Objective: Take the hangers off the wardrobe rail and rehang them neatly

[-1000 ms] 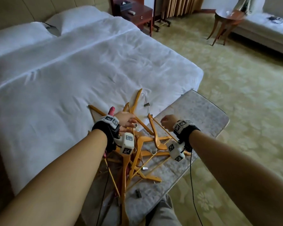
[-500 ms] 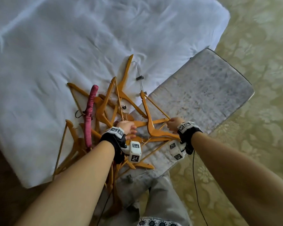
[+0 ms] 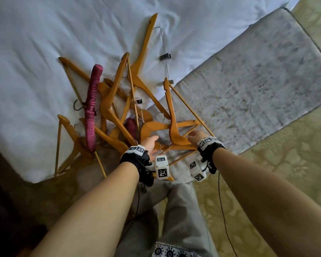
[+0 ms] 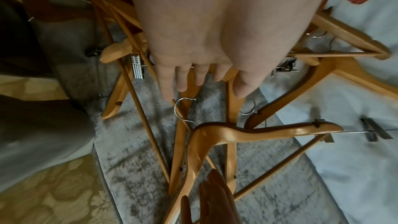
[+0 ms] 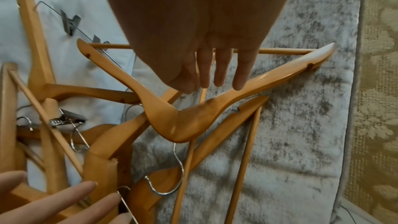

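A tangled pile of wooden hangers (image 3: 119, 108) lies across the bed's edge and a grey bench, with a pink padded hanger (image 3: 92, 108) on its left side. The topmost wooden hanger (image 3: 174, 130) (image 5: 183, 122) lies on the bench, and its metal hook (image 3: 165, 148) (image 4: 181, 108) points toward me. My left hand (image 3: 152, 143) (image 4: 193, 77) hovers over the pile beside that hook, fingers straight and spread, holding nothing. My right hand (image 3: 194, 136) (image 5: 213, 77) reaches inside the top hanger's triangle. Its fingers are straight and their tips are at the hanger's arm.
The white bed (image 3: 35, 43) fills the left and far side. The grey velvet bench (image 3: 258, 80) runs off to the right over patterned carpet (image 3: 295, 154). A hanger with metal clips (image 3: 165, 56) sticks out far across the sheet. My legs (image 3: 174, 210) stand against the bench.
The head view has tilted down and closer onto the pile. My left hand has uncurled and drawn back a little toward the hook. My right hand stays at the top hanger.
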